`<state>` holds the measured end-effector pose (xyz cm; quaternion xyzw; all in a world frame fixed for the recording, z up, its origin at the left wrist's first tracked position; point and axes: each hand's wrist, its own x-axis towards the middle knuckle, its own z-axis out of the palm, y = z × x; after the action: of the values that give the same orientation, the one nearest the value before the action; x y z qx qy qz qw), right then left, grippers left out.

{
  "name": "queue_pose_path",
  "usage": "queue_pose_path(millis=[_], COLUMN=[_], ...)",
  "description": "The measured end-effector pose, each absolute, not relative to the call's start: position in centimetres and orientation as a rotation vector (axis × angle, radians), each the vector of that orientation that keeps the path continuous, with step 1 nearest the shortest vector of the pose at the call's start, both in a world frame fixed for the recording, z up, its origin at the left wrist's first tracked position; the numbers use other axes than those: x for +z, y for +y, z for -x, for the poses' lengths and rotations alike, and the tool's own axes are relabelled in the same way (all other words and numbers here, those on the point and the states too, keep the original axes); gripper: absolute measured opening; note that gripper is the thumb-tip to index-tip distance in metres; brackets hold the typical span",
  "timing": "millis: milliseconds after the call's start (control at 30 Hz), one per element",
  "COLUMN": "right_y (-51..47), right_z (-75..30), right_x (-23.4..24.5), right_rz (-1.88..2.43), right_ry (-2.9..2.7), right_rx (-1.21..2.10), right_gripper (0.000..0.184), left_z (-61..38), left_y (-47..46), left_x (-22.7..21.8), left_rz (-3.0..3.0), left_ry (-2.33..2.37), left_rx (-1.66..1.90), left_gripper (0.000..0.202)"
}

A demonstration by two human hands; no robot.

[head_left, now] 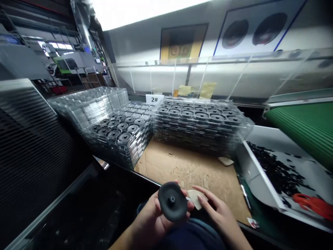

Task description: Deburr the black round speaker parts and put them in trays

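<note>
My left hand (153,217) holds a round black rubber part (177,210) with a short raised stub at its centre. Its face is turned up towards me, and the fingers wrap behind its rim. Close by on the right, my right hand (217,211) pinches a cream wedge-shaped pad (194,197). The pad's tip lies right beside the black part's edge; whether they touch I cannot tell. Both hands are in front of the cardboard sheet (177,163) at the near edge of the bench.
Stacked clear trays (197,121) of black parts stand at the back; another tray stack (117,139) is on the left. A second cream pad (225,161) and a pen (245,194) lie right. Beyond are a white bin (256,177), orange-handled scissors (313,205) and a green conveyor (307,119).
</note>
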<state>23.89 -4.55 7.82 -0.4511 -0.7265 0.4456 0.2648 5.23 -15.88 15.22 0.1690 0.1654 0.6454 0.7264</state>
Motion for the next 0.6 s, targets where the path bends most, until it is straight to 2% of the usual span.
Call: queue_pose_path(millis=[233, 300, 433, 500, 600], right_y=[2.0, 2.4, 0.8, -0.6, -2.7], right_z=[-18.8, -18.4, -20.1, -21.3, -22.4], right_x=[4.9, 4.6, 6.3, 8.0, 10.5], right_rz=[1.231, 1.271, 1.24, 1.187, 1.151], right_ry=[-2.011, -1.955, -1.866, -1.872, -1.761], right_rx=[1.172, 1.087, 1.017, 1.075, 1.187], right_gripper=[0.023, 0.023, 0.029, 0.036, 0.041], left_z=[-3.8, -3.5, -3.2, -3.3, -3.6], left_y=[-15.9, -15.7, -15.2, -14.9, -14.1], left_x=[15.3, 15.1, 15.1, 15.3, 15.2], left_rz=[-0.515, -0.856, -1.584, -1.633, -1.526], left_ry=[0.339, 0.544, 1.132, 1.214, 1.269], left_rx=[1.457, 1.585, 1.62, 1.569, 1.607], left_gripper=[0.049, 0.058, 0.097, 0.104, 0.103])
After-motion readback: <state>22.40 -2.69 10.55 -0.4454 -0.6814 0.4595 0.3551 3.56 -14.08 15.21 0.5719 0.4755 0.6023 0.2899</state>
